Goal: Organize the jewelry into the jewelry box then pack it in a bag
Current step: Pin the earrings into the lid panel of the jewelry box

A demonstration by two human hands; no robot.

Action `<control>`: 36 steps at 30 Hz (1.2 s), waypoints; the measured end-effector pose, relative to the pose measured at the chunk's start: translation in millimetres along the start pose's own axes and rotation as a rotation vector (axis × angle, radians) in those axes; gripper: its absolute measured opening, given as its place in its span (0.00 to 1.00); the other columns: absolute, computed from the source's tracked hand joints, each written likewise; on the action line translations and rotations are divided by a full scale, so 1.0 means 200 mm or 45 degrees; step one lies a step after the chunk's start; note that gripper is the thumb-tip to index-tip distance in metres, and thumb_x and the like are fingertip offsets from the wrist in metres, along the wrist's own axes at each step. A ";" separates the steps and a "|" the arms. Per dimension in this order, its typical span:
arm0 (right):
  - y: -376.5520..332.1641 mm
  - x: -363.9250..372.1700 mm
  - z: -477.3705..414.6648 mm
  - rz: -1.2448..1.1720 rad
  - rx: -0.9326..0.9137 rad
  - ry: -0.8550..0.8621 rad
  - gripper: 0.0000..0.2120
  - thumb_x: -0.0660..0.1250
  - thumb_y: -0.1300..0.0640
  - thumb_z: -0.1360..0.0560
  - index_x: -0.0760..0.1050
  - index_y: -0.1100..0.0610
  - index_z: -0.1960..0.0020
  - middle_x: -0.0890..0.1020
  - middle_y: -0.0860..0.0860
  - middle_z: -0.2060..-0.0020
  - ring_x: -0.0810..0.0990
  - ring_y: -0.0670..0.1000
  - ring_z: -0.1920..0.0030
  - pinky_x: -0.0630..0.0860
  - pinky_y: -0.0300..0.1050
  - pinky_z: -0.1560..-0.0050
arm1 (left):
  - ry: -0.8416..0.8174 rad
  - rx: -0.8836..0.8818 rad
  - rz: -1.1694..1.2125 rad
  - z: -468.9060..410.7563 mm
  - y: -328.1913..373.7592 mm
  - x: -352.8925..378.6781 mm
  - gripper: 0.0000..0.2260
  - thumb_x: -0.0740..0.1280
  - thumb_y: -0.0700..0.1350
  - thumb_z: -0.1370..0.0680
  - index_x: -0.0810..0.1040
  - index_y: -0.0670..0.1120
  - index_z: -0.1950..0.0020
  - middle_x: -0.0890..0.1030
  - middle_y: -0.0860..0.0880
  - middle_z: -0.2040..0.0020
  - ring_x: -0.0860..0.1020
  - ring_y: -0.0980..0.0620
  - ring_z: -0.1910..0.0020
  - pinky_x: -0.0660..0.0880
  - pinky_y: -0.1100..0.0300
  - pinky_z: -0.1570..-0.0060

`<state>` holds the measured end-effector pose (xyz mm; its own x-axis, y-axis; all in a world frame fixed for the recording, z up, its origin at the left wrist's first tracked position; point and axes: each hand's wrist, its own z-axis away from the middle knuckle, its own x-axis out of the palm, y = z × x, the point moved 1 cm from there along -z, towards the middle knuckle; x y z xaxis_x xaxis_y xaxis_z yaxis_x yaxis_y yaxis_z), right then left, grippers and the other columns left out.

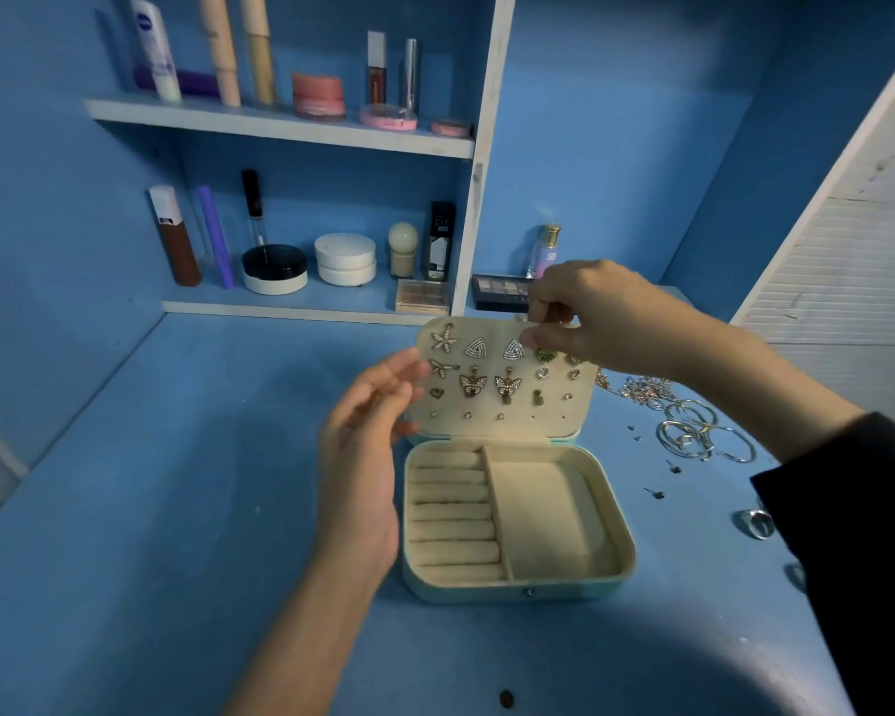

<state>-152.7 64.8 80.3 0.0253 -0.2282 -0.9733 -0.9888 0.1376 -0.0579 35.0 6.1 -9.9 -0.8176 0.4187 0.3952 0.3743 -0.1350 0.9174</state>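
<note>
Earrings going onto the lid, both hands up at the open jewelry box.

The left hand hovers at the left edge of the lid, fingers loose and spread, holding nothing; contact with the lid is too blurred to call. The box sits open mid-table, lid standing, rows of earrings pinned to it, ring rolls and tray bare. The right hand pinches over the lid's top right corner, thumb in front; any small piece between the fingers is hidden. Best play, I'd say: brace the lid from the left so it can't fold back as the right hand presses. There's broad open table on the left and a shelf edge close behind the lid. Loose hoops and chains and a ring crowd the right, under that forearm, so lift clear there.
</note>
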 end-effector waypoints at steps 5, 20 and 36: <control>-0.01 0.02 0.00 0.134 -0.005 0.075 0.06 0.63 0.58 0.25 0.77 0.57 0.51 0.73 0.47 0.59 0.75 0.54 0.52 0.64 0.42 0.58 | -0.019 0.198 -0.363 -0.18 -0.08 -0.05 0.17 0.62 0.34 0.22 0.76 0.56 0.46 0.80 0.55 0.49 0.76 0.65 0.53 0.71 0.66 0.51; 0.17 0.19 0.31 -0.200 0.120 0.248 0.10 0.68 0.63 0.26 0.78 0.56 0.46 0.78 0.50 0.54 0.75 0.47 0.56 0.67 0.29 0.57 | -0.159 0.137 -0.433 -0.23 -0.16 -0.08 0.22 0.65 0.32 0.24 0.76 0.62 0.48 0.81 0.54 0.55 0.77 0.59 0.57 0.73 0.62 0.54; 0.37 0.27 0.66 -0.172 0.368 -0.404 0.07 0.72 0.50 0.30 0.81 0.47 0.51 0.77 0.41 0.58 0.74 0.36 0.59 0.67 0.26 0.58 | -0.200 0.121 -0.304 -0.26 -0.18 -0.07 0.21 0.62 0.29 0.24 0.74 0.51 0.39 0.80 0.52 0.54 0.77 0.64 0.63 0.71 0.72 0.67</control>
<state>-205.2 189.6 -6.2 0.2397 0.0382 -0.9701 -0.8930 0.4007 -0.2049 10.0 -40.3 -45.7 -0.8124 0.5634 0.1503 0.2250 0.0652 0.9722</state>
